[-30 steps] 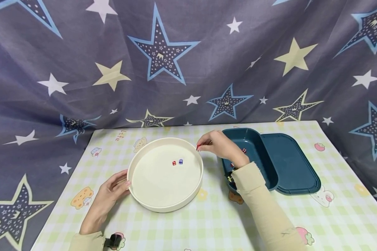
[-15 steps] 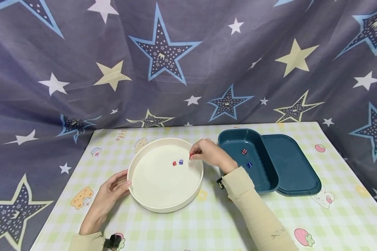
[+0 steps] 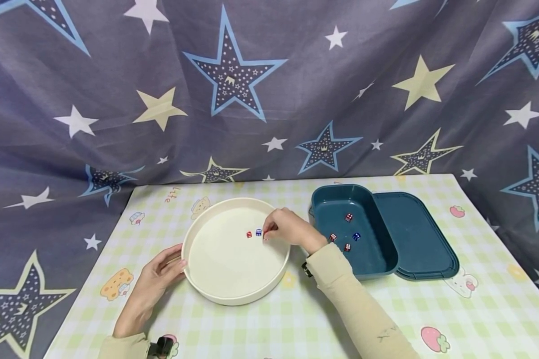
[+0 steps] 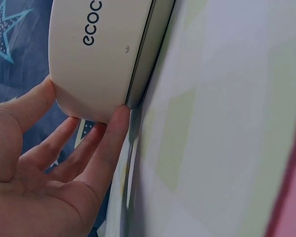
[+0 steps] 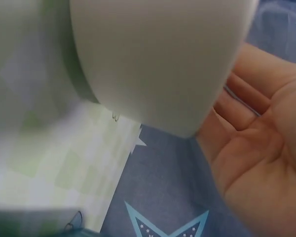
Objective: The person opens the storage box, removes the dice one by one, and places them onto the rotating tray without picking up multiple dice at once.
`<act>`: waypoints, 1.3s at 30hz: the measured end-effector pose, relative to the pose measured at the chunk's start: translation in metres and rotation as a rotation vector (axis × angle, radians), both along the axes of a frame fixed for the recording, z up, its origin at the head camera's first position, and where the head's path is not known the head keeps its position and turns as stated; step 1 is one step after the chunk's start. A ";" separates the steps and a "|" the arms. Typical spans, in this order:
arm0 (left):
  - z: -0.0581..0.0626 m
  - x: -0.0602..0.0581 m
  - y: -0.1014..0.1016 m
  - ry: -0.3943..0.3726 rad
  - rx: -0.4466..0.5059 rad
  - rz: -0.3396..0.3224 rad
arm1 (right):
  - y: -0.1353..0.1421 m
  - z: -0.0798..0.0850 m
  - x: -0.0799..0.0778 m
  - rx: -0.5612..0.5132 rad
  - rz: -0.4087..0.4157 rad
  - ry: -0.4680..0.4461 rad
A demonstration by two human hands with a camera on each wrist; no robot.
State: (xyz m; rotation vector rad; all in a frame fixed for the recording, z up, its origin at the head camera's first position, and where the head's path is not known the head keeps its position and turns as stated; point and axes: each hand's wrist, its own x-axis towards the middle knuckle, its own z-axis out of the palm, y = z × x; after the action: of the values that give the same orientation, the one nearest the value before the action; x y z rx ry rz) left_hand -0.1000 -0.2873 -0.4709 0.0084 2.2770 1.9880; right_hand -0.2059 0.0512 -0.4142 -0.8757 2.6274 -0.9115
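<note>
A round cream tray [image 3: 224, 269] lies on the tablecloth, with one red die [image 3: 249, 234] and one blue die [image 3: 258, 232] inside it. My left hand [image 3: 158, 275] holds the tray's left side, the thumb at the rim and the fingertips against the outer wall [image 4: 101, 74]. Reaching over the right rim, my right hand [image 3: 292, 229] pinches another red die [image 3: 265, 236] just right of the blue one. Whether that die touches the tray floor I cannot tell. In the right wrist view the tray wall [image 5: 158, 64] hides my right fingertips.
To the right stands a dark teal box [image 3: 373, 262] holding several dice, red ones and a blue die [image 3: 357, 237]. Its matching lid [image 3: 415, 234] lies against its right side. A star-patterned curtain [image 3: 269, 139] hangs behind the table.
My right hand has moved left from beside the box, over the tray's rim and down beside the blue die, carrying the red die. The left hand has stayed in place.
</note>
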 end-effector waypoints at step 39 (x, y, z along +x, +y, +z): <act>0.000 -0.001 0.001 -0.006 -0.020 -0.007 | 0.011 0.022 0.005 0.039 -0.029 0.026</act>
State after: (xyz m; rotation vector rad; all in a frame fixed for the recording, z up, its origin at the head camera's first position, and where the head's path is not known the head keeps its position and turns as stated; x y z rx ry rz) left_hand -0.1009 -0.2867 -0.4711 0.0081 2.2904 1.9589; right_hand -0.2011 0.0622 -0.3918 -0.8476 2.6773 -0.8591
